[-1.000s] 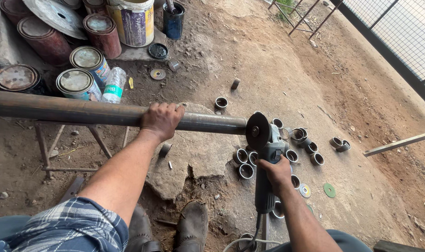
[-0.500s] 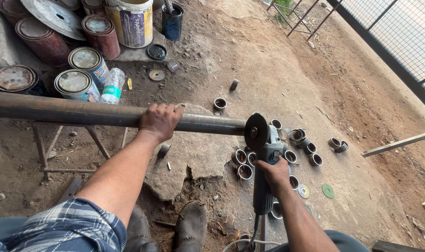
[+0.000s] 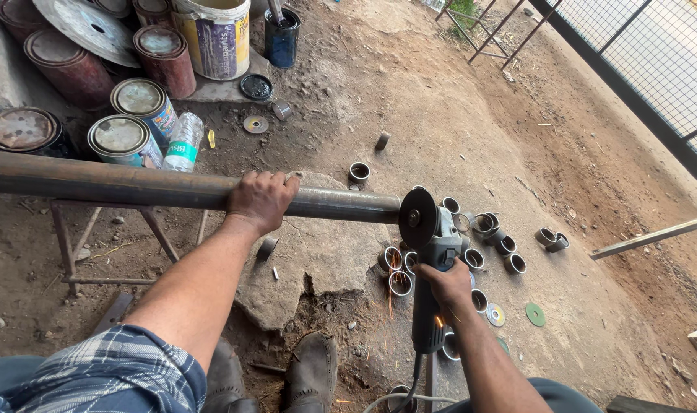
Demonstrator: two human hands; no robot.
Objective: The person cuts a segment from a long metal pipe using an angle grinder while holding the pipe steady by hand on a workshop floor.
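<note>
On steel pipe [image 3: 134, 186], left hand [image 3: 260, 200] clamps fingers over top. At pipe's free end, right hand [image 3: 449, 284] grips angle grinder [image 3: 428, 252], disc against end; cut rings [image 3: 471, 245] on ground below.

Top left: white bucket [image 3: 214, 34], purple-yellow label; round paint tins [image 3: 123, 138]; clear bottle [image 3: 182, 143], green label.

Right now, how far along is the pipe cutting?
Done: many cut rings lie on the ground. In hand: left hand grips the pipe, right hand holds the grinder, its disc at the pipe's end, a few sparks below. Left: a long run of uncut pipe.
</note>
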